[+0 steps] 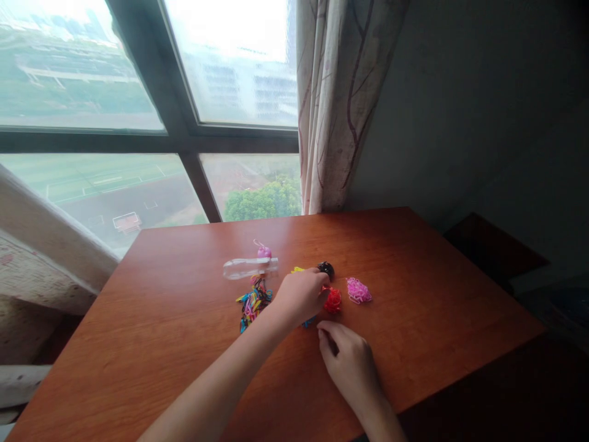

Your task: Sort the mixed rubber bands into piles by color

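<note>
My left hand reaches across the table, its fingers bent down at the red pile of small rubber bands. Those fingers look closed, but their tips are partly hidden and I cannot make out what is in them. My right hand is just nearer to me, thumb and forefinger pinched together over the wood; anything between them is too small to name. Around the hands lie black bands, pink bands, a bit of yellow bands, blue bands half covered, and a mixed-colour heap.
A clear plastic bottle lies on its side behind the mixed heap, with a pink cap with a loop beside it. The brown wooden table stands against a window and a curtain.
</note>
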Motion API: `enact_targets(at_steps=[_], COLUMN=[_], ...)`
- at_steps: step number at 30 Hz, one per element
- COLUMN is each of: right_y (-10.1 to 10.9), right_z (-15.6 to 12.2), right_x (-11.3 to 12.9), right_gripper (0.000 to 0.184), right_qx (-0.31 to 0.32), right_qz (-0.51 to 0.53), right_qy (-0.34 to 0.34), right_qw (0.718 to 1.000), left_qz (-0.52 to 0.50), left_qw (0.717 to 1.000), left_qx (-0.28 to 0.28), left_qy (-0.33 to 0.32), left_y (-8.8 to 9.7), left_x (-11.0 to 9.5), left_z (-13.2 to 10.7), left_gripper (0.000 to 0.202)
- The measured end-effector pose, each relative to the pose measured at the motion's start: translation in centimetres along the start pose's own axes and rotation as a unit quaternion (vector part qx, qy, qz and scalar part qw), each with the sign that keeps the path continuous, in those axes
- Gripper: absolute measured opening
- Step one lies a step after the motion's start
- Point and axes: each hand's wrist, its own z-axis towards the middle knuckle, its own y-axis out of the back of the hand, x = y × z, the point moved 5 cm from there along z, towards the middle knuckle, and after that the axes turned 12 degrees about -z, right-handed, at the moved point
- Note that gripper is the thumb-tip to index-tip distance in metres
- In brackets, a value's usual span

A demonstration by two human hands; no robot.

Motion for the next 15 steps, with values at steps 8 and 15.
enact_targets(at_steps=[8, 15], right_y=[0.2, -0.4], right_z=[-0.1, 0.6], right_x=[0.7, 4.0], right_gripper=[0.026, 0.025], right_qx=[0.0, 0.031], right_qz=[-0.001, 0.03], right_qy=[0.009, 0.032], right_qw=[1.0, 0.999], left_qz=[0.001, -0.004], left_qw=[0.997, 0.986], left_qx=[-0.065, -0.111], left_qy=[0.046, 0.123], left_y=[4.3, 5.5], left_x=[4.1, 8.5], left_z=[-6.6, -14.3], left_gripper=[0.019, 0.018])
